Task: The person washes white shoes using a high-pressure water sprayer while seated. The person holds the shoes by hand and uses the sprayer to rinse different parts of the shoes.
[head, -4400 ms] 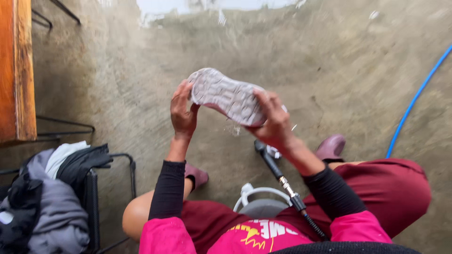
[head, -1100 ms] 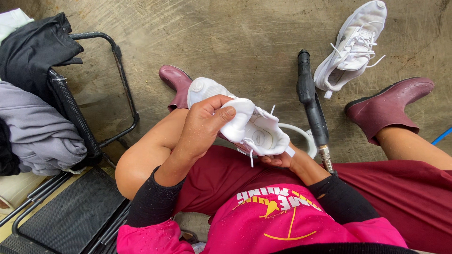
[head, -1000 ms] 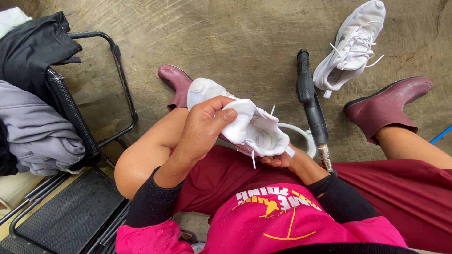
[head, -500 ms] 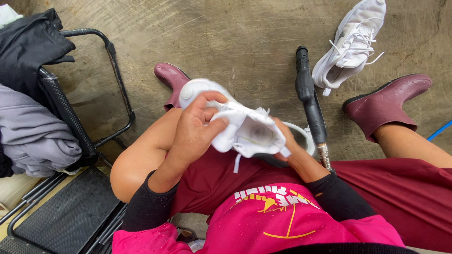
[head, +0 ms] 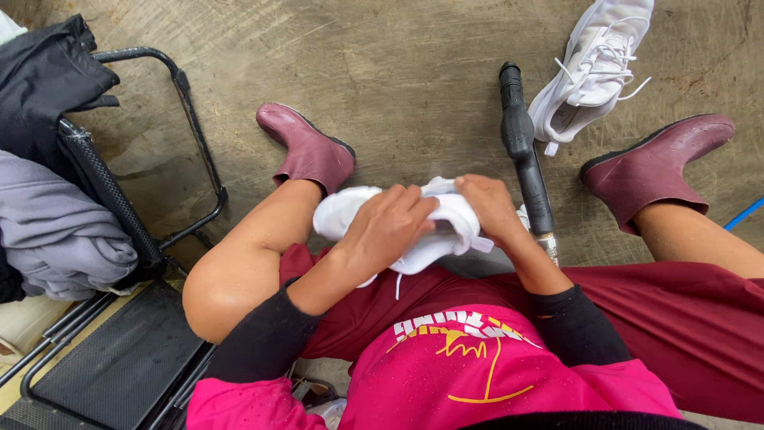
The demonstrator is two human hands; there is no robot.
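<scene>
Rough, damp concrete floor (head: pixel 382 72) lies under a seated person. Over the lap, a white sneaker (head: pixel 446 219) is held between both hands: the left hand (head: pixel 390 227) wraps over its top, fingers closed on the fabric, and the right hand (head: pixel 489 207) grips its far end. The sneaker looks light and soft in the upper, likely wet and a bit slippery, so the firmer sole and heel seem the surest places to hold. Just beside the right hand stands a black spray handle (head: pixel 521 151). Its mate, a second white sneaker (head: pixel 593 68), lies on the floor beyond, between two maroon rubber boots (head: pixel 306 151). A black folding chair (head: pixel 119 223) with clothes (head: pixel 56 231) sits to the left.
</scene>
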